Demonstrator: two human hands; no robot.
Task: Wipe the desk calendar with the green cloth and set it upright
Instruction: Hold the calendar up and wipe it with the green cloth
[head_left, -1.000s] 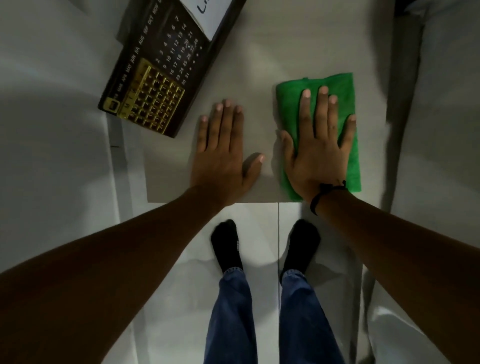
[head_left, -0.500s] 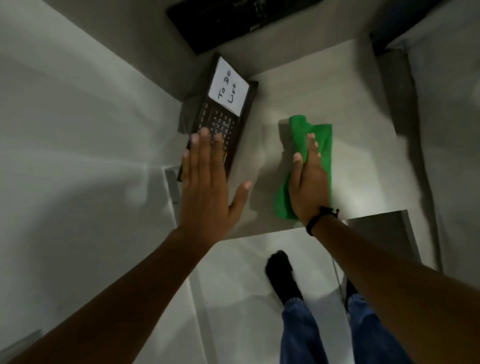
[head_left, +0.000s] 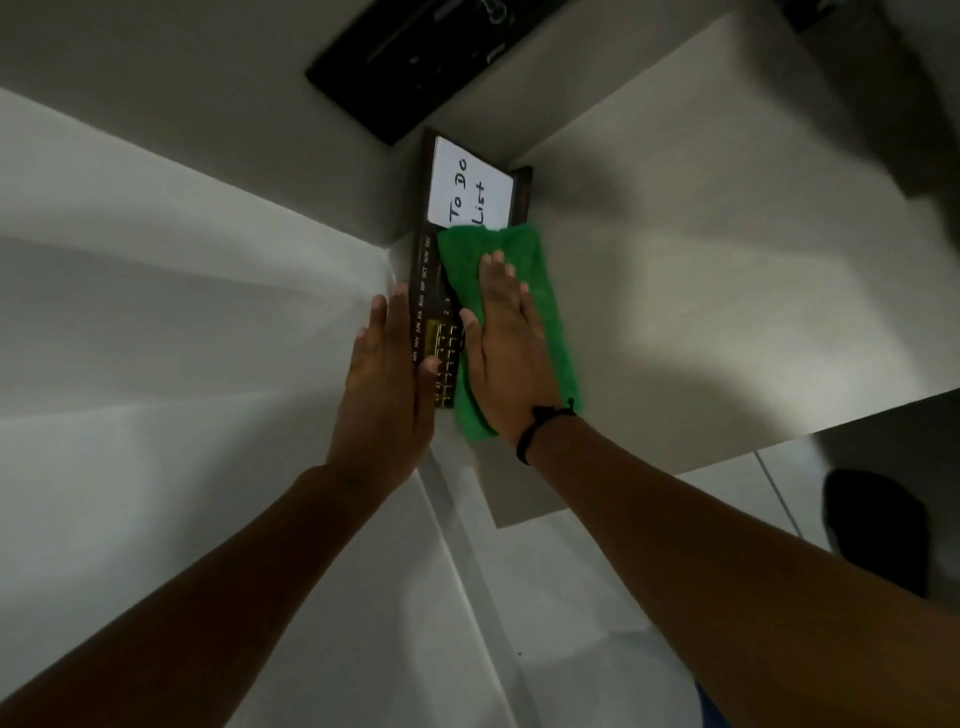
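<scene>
Left hand (head_left: 387, 384): flat, fingers together, laid along the desk calendar's left edge, thumb on its gold grid.
Right hand (head_left: 506, 353): palm down, fingers extended, pressing the green cloth (head_left: 545, 312) onto the calendar.
Desk calendar (head_left: 423, 283): lying flat at the table's (head_left: 727, 286) left edge.
"To Do List" note (head_left: 467, 189): on the calendar's far end, beyond the cloth.

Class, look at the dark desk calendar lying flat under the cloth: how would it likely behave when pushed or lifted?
The calendar looks like a stiff flat board, so it probably lifts in one piece. Lying on the smooth table, it may slide when wiped; the left hand seems placed to steady it.
</scene>
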